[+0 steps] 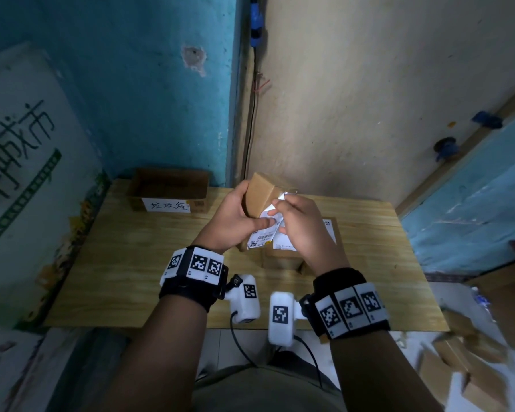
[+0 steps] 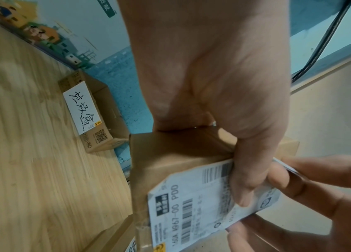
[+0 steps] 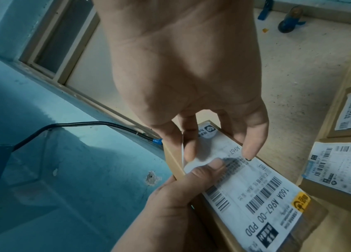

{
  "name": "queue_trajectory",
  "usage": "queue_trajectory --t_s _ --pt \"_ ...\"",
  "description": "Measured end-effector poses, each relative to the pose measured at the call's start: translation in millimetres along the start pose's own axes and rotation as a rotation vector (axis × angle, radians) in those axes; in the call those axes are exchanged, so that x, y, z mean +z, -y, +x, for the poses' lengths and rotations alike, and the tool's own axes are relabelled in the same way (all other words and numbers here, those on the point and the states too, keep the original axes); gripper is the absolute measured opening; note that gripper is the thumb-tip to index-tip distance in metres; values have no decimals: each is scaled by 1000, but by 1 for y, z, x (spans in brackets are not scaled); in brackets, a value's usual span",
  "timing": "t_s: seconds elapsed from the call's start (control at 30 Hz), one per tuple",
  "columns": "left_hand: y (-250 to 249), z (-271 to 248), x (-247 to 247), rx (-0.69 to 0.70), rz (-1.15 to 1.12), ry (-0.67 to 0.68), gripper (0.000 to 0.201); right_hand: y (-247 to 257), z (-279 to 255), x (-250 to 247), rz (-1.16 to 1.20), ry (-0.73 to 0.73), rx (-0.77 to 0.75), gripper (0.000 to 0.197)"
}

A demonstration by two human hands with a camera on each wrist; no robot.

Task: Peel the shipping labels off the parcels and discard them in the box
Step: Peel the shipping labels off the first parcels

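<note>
Fingers of the right hand (image 1: 302,230) pinch the lifted corner of the label (image 3: 254,192), thumb on one side and fingertips on the other, with only a little paper caught. The left hand (image 1: 235,218) is wrapped round the parcel (image 2: 170,153), held up over the table (image 1: 131,263), and its thumb presses flat on the label just beside the peeled part.

The likely trouble is a tear — the paper looks thin, much of it seems to be stuck down, and a sharp tug from so small a hold could leave a strip behind. That pressing thumb would also stop the peel unless it slides away. If the left hand's hold slackens under the pull, the parcel could twist or drop onto the others below. A freed label, sticky side out, may cling to the fingers rather than fall cleanly.

The box (image 1: 168,188) stands open at the far left of the table, well apart from the hands, with a handwritten white card on its front. Two more parcels (image 3: 342,167) lie under the hands, labels on them.

The table is pale wood grain, pushed into a corner — scuffed blue wall to the left, cream wall ahead. More cartons lie heaped on the floor at the right.
</note>
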State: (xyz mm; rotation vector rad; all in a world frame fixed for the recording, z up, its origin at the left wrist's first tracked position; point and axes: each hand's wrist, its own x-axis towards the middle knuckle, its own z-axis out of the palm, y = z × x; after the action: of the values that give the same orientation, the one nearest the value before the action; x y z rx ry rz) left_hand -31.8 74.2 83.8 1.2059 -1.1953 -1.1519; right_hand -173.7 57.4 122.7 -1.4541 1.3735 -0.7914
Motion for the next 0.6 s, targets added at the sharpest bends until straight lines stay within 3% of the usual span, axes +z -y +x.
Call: queue_trajectory --t_s 0.1,0.3,0.6 --pt "-1 -1 -1 4 -2 -3 64 -2 -1 1 -7 -11 -18 44" --pt "-2 -5 -4 10 -5 -15 63 -1 -2 3 -3 10 -46 52" --pt "-1 -12 -11 22 -3 -11 64 -4 -4 14 -23 24 -37 44"
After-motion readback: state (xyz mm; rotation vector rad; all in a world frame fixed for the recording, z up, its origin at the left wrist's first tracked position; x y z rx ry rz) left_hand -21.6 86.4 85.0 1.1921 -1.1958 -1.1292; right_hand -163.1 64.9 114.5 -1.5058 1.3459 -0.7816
